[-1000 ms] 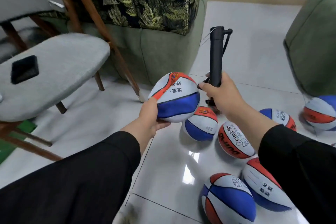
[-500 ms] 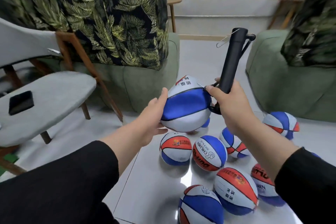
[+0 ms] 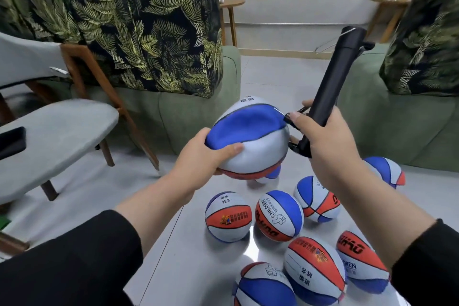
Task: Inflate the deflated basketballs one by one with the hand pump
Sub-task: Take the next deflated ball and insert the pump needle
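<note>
A deflated ball (image 3: pixel 250 139) is held in the air above the floor (image 3: pixel 198 243), between the two hands. It is gripped at its near-left edge by the left hand (image 3: pixel 198 156), with the thumb pressed onto the grey panel and the fingers curled underneath. The blue panel is dented inward and faces up; the red panel faces down.

The pump (image 3: pixel 332 84) is held by the right hand (image 3: pixel 325 141), the fingers being wrapped round the lower part of the barrel. The long axis of the pump runs from lower left to upper right: the handle end points up and away, toward the right sofa (image 3: pixel 397 119), and the lower end sits just beside the right side of the ball. Whether the needle is inserted in the ball cannot be told.

Seven more balls (image 3: pixel 279 216) lie on the floor below the hands, close together. A chair (image 3: pixel 54 136) stands at the left, with a dark flat object (image 3: pixel 11 141) on its seat.
</note>
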{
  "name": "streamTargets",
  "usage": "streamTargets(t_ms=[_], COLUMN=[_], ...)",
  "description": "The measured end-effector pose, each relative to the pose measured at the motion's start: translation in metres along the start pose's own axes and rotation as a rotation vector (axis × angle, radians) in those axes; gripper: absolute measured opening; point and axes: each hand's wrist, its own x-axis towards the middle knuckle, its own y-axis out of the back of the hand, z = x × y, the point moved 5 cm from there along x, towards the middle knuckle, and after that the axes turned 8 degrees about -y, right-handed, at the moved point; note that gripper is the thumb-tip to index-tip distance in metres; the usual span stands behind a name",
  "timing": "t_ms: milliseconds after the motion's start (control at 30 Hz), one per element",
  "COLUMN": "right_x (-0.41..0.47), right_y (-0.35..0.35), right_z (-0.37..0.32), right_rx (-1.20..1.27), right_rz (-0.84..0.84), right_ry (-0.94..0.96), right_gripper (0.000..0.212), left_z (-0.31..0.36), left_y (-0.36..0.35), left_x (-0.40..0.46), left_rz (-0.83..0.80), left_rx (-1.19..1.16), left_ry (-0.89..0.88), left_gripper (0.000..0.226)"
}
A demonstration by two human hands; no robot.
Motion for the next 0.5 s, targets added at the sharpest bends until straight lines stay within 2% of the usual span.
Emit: streamTargets(t_ms=[100, 167, 333, 400, 500], right_x=[0.002, 0.005, 0.017, 0.021, 0.022], right_y=[-0.009, -0.009, 0.005, 0.009, 0.008], right_z=[0.001, 0.003, 0.005, 0.008, 0.012], right_rx=[-0.004, 0.003, 0.141, 0.171, 0.192], right_rz=[-0.035, -0.021, 0.066, 0.072, 0.066], right_ry=[0.034, 0.046, -0.04, -0.074, -0.112], right_gripper=[0.024, 0.025, 0.023, 0.021, 0.021], left_z=[-0.003, -0.007, -0.006, -0.008, -0.009], left_y=[-0.002, -0.004, 0.007, 0.007, 0.007], left_x=[0.002, 0.005, 0.015, 0.016, 0.017], left_rz=[-0.002, -0.047, -0.212, -0.251, -0.181], left_rx=[-0.102, -0.103, 0.069, 0.199, 0.313], left_ry=[0.126, 0.15, -0.068, -0.139, -0.163], left_gripper=[0.04, 0.049, 0.091, 0.088, 0.062])
